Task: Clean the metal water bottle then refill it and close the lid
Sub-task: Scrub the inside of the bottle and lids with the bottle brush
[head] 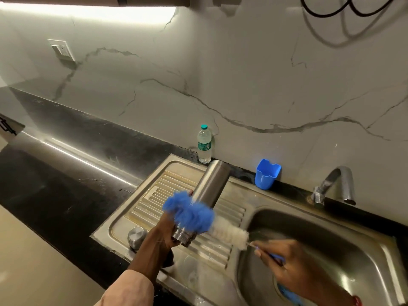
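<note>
The cylindrical brushed-steel water bottle point(209, 186) is held tilted above the ribbed draining board of the stainless steel sink point(154, 195), its threaded open mouth pointing down toward the person and its closed base raised toward the wall. It is gripped near the neck by the left hand point(164, 230), whose fingers are wrapped around it. A bottle brush with a blue fluffy tip and white bristles point(220, 226) is laid across the outside of the bottle just above the threads, the blue tuft partly covering the left hand's fingers. The brush's thin wire and blue handle are pinched by the right hand point(287, 266) over the sink basin. The round steel lid point(137, 236) is seen resting on the draining board's near left corner, beside the left wrist. A clear plastic water bottle with a green cap point(204, 145) stands against the marble wall, and a blue plastic cup point(266, 173) is set near the chrome tap point(335, 184).
</note>
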